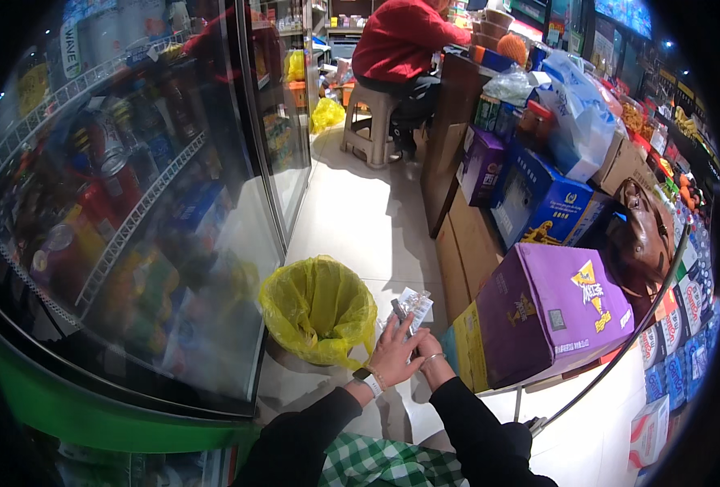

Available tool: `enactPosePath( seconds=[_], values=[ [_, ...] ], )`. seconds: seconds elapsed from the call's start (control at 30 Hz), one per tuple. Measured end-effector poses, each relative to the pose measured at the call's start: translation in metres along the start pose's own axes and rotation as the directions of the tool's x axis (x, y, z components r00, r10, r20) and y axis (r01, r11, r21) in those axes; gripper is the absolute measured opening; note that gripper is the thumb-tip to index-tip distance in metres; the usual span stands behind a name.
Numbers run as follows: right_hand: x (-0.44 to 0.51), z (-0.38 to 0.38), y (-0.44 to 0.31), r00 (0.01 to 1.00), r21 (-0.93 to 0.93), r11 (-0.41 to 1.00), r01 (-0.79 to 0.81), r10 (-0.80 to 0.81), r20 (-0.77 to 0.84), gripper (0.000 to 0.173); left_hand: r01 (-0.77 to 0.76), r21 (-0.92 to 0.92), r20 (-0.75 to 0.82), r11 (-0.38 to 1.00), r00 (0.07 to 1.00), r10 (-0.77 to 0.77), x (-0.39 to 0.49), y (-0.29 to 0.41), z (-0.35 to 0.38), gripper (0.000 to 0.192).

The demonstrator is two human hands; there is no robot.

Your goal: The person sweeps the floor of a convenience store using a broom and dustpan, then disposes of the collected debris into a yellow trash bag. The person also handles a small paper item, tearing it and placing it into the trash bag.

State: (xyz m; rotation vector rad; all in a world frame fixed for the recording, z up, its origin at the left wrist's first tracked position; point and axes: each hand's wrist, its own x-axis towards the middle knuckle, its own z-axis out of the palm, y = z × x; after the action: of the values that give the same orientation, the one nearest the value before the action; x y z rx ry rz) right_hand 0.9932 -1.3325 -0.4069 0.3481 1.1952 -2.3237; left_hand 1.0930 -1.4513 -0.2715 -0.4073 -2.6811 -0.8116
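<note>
My left hand (pixel 391 355), with a watch on a white strap and a bracelet, reaches in from below with its fingers extended. Its fingertips touch a small dark grey strip (pixel 399 309) by a clear plastic packet (pixel 417 306) holding a white printed card. My right hand (pixel 429 351), wearing a silver bangle, is bent around the packet's near end, partly covered by my left hand. Whether my left fingers grip the strip or only rest on it is unclear. Just left of my hands stands a bin (pixel 320 310) lined with a yellow plastic bag; some waste shows inside.
Glass-door drinks fridge (pixel 171 243) fills the left side. Stacked cartons, including a purple box (pixel 566 310) and a blue box (pixel 533 195), line the right, with a brown leather bag (pixel 643 234). Farther up the tiled aisle (pixel 360 207), a person in red (pixel 402 42) sits on a plastic stool (pixel 372 122).
</note>
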Motion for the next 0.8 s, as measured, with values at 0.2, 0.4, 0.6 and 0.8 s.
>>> enactPosePath(
  seconds=[0.2,0.4,0.6,0.8],
  values=[
    [0.020,0.080,-0.013,1.000,-0.308,0.951,-0.007,0.000,-0.022,0.013,0.144,0.012,-0.202,0.989,0.969,-0.139,0.000,-0.018,-0.039,0.050],
    [0.044,0.161,0.014,0.947,-0.889,0.450,0.081,-0.312,-0.071,0.023,0.304,-0.048,-0.389,0.952,0.872,-0.298,-0.025,-0.069,-0.052,0.056],
    [0.006,0.223,0.008,0.860,-0.986,0.015,0.164,-0.492,0.135,0.016,0.492,-0.179,-0.349,0.852,0.778,-0.522,-0.042,-0.106,-0.046,0.066],
    [-0.009,0.227,0.001,0.837,-0.966,-0.164,0.198,-0.484,0.254,0.014,0.643,-0.207,-0.148,0.738,0.725,-0.673,-0.051,-0.121,-0.026,0.081]
  ],
)
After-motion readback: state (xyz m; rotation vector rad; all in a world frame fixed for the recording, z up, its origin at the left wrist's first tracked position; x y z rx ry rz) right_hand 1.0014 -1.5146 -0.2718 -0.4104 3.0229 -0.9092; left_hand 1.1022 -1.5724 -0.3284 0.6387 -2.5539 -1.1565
